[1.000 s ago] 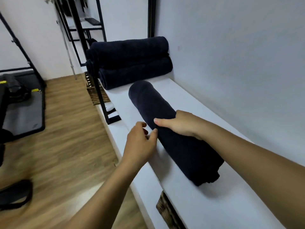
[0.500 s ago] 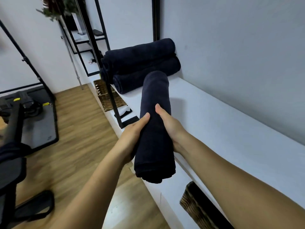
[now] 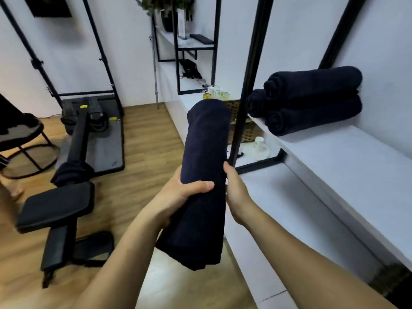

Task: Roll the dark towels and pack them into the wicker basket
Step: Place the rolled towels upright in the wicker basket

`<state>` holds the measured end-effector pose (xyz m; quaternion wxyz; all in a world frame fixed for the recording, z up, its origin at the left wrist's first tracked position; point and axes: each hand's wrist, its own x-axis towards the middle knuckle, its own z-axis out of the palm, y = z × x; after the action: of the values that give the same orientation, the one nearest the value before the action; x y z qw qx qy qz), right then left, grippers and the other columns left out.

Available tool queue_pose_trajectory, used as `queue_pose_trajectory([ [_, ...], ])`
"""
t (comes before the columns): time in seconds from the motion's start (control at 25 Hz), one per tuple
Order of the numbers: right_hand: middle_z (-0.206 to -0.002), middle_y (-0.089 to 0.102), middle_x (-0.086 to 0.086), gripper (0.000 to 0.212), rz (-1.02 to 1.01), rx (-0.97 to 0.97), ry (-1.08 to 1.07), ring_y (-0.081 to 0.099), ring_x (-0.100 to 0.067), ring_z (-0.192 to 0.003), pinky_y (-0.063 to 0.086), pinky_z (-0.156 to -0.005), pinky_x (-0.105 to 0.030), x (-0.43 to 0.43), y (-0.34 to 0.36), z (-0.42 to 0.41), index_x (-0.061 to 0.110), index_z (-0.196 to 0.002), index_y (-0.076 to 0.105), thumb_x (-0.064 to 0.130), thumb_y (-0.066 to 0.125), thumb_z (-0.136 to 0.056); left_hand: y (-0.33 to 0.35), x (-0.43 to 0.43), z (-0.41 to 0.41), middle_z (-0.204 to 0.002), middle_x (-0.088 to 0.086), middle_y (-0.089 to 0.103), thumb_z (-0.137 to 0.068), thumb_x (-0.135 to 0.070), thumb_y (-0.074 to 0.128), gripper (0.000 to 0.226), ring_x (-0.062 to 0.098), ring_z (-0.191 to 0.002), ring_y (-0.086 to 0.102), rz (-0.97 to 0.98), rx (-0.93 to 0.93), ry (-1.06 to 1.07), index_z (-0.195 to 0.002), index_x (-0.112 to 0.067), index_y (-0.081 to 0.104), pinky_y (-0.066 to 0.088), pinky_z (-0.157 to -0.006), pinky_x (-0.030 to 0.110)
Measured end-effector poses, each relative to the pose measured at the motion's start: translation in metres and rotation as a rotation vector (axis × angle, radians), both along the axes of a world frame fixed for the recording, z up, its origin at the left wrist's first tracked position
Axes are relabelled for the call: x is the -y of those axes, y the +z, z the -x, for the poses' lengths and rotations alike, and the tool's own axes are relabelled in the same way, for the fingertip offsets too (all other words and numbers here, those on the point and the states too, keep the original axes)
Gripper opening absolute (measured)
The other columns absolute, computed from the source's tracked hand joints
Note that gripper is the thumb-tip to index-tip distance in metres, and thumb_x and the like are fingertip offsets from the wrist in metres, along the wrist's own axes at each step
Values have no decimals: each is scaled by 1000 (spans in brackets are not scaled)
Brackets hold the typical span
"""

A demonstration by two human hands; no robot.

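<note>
Floor: we see wooden boards [image 3: 145,141] across the left and middle. A black padded bench [image 3: 55,206] stands on them at the left, and a grey mat [image 3: 104,150] lies behind it near the white wall.
Post: a black metal post [image 3: 243,108] rises just right of centre.
Basket: a wicker basket [image 3: 249,130] sits behind the post on a lower level, partly hidden by it.
Shelf: a white shelf [image 3: 345,166] runs along the right wall.
Stacked towels: dark rolls [image 3: 312,99] lie piled at the shelf's far end, against the wall.
Rolled towel: we hold a dark navy towel [image 3: 205,152], wound into a thick tube. It is nearly upright in the air, left of the shelf and in front of the basket. Its lower end looks looser, with folded edges showing.
Left hand: our left hand [image 3: 178,197] wraps the roll from the left, thumb laid across its front.
Right hand: our right hand [image 3: 236,192] clasps it from the right, thumb up along the edge, fingers out of sight behind.
Grip: both hands hold the roll about midway, so the two ends stick out free.
</note>
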<state>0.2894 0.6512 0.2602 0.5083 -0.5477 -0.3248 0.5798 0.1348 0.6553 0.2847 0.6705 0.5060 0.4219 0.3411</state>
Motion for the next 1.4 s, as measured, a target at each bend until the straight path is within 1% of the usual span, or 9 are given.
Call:
queue_pose_trajectory([
  [0.16,-123,67,5,90,55,73,26,67,-22,-108,55,-95,-48,-59,6,59,25,-134,46,60,82,-60,-17,-13,34,-104,-5,61,-69,-50,74,110,20,-87,63,-482,-1071,183,-151,-39,2,48,-67,31],
  [0.24,-114,71,0,98,95,31,-36,71,-24,-100,59,-88,-47,-86,-10,85,20,-128,49,51,91,-45,-25,-18,39,-116,5,54,-77,-55,63,112,26,-96,59,-616,-1262,158,-153,-37,-16,46,-73,35],
  [0.32,-110,74,-7,85,128,-103,-62,73,-30,-96,61,-82,-50,-117,-28,97,17,-126,54,36,91,-51,-35,-39,59,-131,4,45,-78,-55,65,112,26,-110,55,-585,-1193,124,-155,-36,-14,46,-84,34],
  [0.44,-115,74,-13,71,191,-317,53,71,-35,-104,60,-82,-50,-164,-44,100,15,-130,61,34,84,-66,-40,-93,111,-148,-8,38,-71,-50,83,119,10,-127,51,-144,-611,36,-157,-35,2,44,-100,26],
  [0.6,-112,74,-15,61,175,-459,105,69,-33,-106,55,-88,-46,-235,-62,103,11,-125,65,45,72,-75,-57,-174,134,-124,8,69,-64,-63,76,69,7,-96,72,403,85,169,-117,-20,70,56,-74,22],
  [0.72,-100,76,-13,45,148,-539,91,71,-28,-93,53,-85,-42,-284,-65,102,10,-112,70,43,63,-83,-72,-215,113,-101,16,75,-32,-37,103,69,28,-86,75,606,508,262,-90,-6,81,61,-64,35],
  [0.84,-99,75,-13,37,163,-531,68,73,-27,-88,54,-80,-39,-348,-62,89,9,-108,71,37,58,-87,-70,-274,104,-84,20,75,-10,-21,103,75,29,-70,75,613,389,241,-78,0,80,58,-50,34],
  [1.04,-103,77,-10,39,241,-440,-23,73,-27,-97,56,-86,-41,-451,-58,64,17,-114,70,48,62,-92,-56,-392,102,-114,4,74,-57,-28,86,79,21,-103,71,395,-139,8,-131,-19,59,53,-86,33],
  [1.4,-127,66,5,73,335,-112,-89,64,-31,-112,55,-89,-57,-595,-89,31,41,-133,50,59,81,-70,-81,-611,75,-101,-22,71,-62,-26,90,70,-7,-88,66,-78,-542,-308,-117,-48,53,53,-81,21],
])
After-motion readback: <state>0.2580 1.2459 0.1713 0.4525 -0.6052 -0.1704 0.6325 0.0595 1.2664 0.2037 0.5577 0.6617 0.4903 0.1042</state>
